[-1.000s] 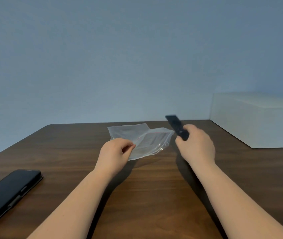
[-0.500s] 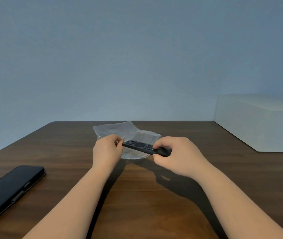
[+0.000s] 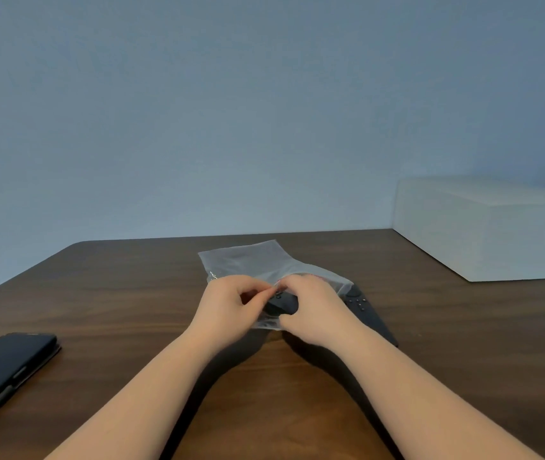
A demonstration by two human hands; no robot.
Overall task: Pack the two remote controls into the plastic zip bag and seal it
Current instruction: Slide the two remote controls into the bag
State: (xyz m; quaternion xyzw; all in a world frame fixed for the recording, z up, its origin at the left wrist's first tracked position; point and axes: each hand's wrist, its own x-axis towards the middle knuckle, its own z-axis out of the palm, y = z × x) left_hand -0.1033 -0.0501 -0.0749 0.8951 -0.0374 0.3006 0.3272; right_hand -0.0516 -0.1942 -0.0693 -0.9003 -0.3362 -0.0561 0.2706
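Bag (image 3: pixel 251 260) of clear plastic, lying crumpled near the middle of the tabletop (image 3: pixel 463 327), toward its far edge, far end flat on the wood, near end lifted between both hands. Left hand (image 3: pixel 228 307) pinching the bag's near edge, thumb and fingertips pressed together on the plastic. Right hand (image 3: pixel 314 310) just beside it, knuckles nearly touching the left, grip likewise closed on the plastic at the mouth. Mouth of the bag hidden behind the fingers; open or sealed, cannot tell. Dark remote (image 3: pixel 281 305) seen between the two hands, apparently under or inside the plastic, buttons facing up; only a short stretch visible, exact position inside or outside the bag unclear. Second remote (image 3: pixel 369 315), also black, flat on the tabletop just right of the right hand, one end touching or tucked under the bag's right corner, the other end pointing toward the near right, partly hidden by the right forearm. Black phone (image 3: pixel 5 370) in a dark case, flat near the left edge of the tabletop, well apart from the bag. White box (image 3: pixel 483 227) at the far right corner, well apart from the hands. Both forearms bare, reaching in from the near edge, casting shadows on the wood.
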